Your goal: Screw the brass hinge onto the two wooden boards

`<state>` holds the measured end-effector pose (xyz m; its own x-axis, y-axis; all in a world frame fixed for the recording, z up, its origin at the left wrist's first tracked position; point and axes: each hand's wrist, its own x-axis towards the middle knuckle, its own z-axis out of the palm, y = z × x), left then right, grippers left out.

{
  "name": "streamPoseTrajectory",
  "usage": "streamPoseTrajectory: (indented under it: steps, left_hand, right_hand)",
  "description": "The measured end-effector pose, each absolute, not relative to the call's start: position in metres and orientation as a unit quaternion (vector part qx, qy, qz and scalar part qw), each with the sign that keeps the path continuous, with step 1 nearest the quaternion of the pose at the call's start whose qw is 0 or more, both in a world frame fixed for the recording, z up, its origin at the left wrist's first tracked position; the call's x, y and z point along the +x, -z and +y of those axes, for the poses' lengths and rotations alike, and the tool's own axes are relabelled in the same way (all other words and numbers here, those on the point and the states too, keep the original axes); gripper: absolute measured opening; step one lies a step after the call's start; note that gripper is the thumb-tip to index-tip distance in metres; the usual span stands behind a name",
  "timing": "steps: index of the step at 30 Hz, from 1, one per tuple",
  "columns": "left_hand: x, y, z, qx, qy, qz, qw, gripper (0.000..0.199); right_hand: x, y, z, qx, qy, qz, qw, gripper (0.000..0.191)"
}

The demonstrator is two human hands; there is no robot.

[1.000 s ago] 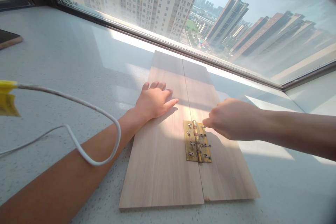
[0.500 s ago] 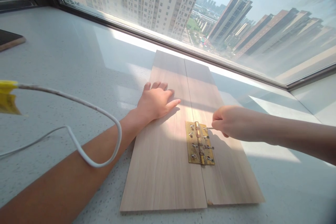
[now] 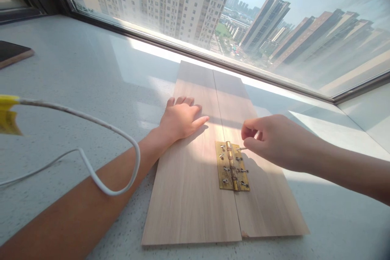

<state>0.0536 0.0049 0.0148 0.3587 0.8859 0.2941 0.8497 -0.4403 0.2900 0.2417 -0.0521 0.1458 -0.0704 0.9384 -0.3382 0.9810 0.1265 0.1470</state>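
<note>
My left hand [image 3: 179, 121] lies on the left wooden board [image 3: 189, 195], its fingers spread and holding nothing. Across the seam with the right wooden board [image 3: 268, 207] sits a brass hinge [image 3: 233, 167], with several screws [image 3: 243, 171] sticking up from its holes. My right hand [image 3: 271, 140] is over the right board, beside the hinge's upper right hole. Its thumb and curled fingers are around the end of a thin metal shaft [image 3: 243, 148], which reaches to the screw there. The hand hides the rest, so its exact kind is unclear.
The boards lie on a pale speckled sill [image 3: 91, 77] below a large window [image 3: 195, 16]. A white cable [image 3: 138, 158] with a yellow tag [image 3: 9, 113] loops across my left forearm. A dark flat object [image 3: 14, 53] lies at the far left.
My right hand has turned over, with its wrist lower and its fingers looser than before. The left hand, boards and hinge stay in place.
</note>
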Motion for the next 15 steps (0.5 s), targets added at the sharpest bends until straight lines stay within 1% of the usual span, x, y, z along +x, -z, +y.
streamPoseTrajectory:
  steps: [3, 5, 6, 11, 13, 15]
  left_hand:
    - [0.053, -0.015, 0.006, 0.822, -0.209, 0.527, 0.05, 0.043]
    - [0.053, -0.014, 0.006, 0.823, -0.209, 0.526, 0.053, 0.043]
    - [0.053, -0.014, 0.006, 0.823, -0.208, 0.526, 0.053, 0.043]
    - [0.053, -0.014, 0.006, 0.823, -0.206, 0.527, 0.052, 0.043]
    - [0.053, -0.014, 0.005, 0.822, -0.206, 0.528, 0.055, 0.043]
    - [0.053, -0.014, 0.005, 0.821, -0.209, 0.528, 0.059, 0.043]
  right_hand:
    - [0.244, -0.15, -0.054, 0.706, 0.143, 0.683, 0.118, 0.013]
    - [0.251, -0.151, -0.055, 0.695, 0.155, 0.693, 0.109, 0.016]
    - [0.255, -0.151, -0.056, 0.677, 0.14, 0.713, 0.12, 0.018]
    - [0.274, -0.151, -0.057, 0.543, 0.022, 0.805, 0.237, 0.017]
    - [0.276, -0.152, -0.057, 0.536, -0.013, 0.806, 0.252, 0.022]
    - [0.276, -0.153, -0.057, 0.56, -0.045, 0.785, 0.259, 0.03]
